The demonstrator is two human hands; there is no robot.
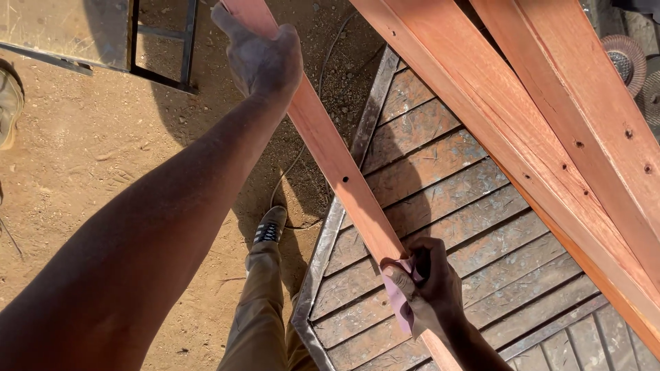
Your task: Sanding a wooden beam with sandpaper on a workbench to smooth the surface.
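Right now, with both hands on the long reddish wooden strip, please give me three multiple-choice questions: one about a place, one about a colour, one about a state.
1. Where does the left hand grip the long reddish wooden strip?
A. at its far upper part
B. at its near end
C. nowhere

2. What colour is the folded abrasive sheet in the right hand?
A. green
B. purplish
C. white

3. How does the slatted metal table top look?
A. freshly painted
B. covered by cloth
C. worn and rusty

Answers: 1 A, the fingers close around the strip far from the body. 2 B, the sheet wrapped on the strip looks dull purple. 3 C, the slats show brown, patchy wear.
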